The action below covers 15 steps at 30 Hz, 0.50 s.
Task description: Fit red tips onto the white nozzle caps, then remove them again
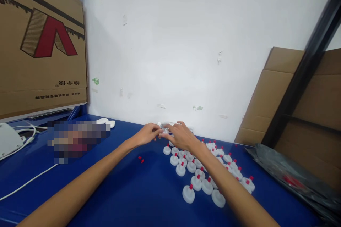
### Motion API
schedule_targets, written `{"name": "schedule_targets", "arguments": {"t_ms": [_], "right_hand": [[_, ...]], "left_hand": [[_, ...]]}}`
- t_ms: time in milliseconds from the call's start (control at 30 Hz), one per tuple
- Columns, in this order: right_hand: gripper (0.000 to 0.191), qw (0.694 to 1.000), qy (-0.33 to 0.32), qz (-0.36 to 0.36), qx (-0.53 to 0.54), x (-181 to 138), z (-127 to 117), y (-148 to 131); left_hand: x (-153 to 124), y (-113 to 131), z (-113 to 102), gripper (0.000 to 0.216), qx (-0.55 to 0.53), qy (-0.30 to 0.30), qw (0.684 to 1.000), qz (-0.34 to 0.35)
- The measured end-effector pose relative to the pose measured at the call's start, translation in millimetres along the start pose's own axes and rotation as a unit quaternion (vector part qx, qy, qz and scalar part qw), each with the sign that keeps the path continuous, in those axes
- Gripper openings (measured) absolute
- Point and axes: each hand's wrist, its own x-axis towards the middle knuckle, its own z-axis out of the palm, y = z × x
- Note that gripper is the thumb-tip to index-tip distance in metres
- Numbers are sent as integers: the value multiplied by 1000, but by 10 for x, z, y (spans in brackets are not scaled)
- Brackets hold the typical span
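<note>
Both hands meet at the far side of the blue table, close to the white wall. My left hand [149, 133] is closed, its thumb and fingertips pinched together. My right hand [181, 136] has bent fingers closing in from the other side. Between the fingertips shows a small white piece [165, 131], mostly covered, so its kind cannot be made out. Many round white plastic pieces with red-tipped spouts [189, 194] stand below and right of my right hand. Two loose red caps [141, 159] lie on the table below my left hand.
The blue table [128, 195] runs up to the wall. A printed cardboard box [48, 53] stands left, near a white cable [29, 182] and a pixelated patch. Flattened cardboard [269, 95] and a dark plastic bag [287, 181] are at right. Small white items [111, 124] lie at the back left.
</note>
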Motion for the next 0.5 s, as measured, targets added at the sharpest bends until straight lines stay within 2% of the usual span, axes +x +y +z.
{"name": "schedule_targets", "arguments": {"t_ms": [167, 333, 433, 500], "right_hand": [[38, 999, -12, 34, 11, -25, 75, 71], [40, 998, -49, 14, 28, -22, 180, 96], [44, 997, -69, 8, 32, 34, 211, 130], [44, 996, -86, 7, 31, 99, 226, 162]], "left_hand": [[-67, -25, 28, 16, 103, 20, 995, 1], [-78, 13, -47, 17, 130, -5, 992, -5], [-75, 10, -226, 18, 124, -55, 991, -23], [-96, 5, -362, 16, 106, -130, 985, -38]]}}
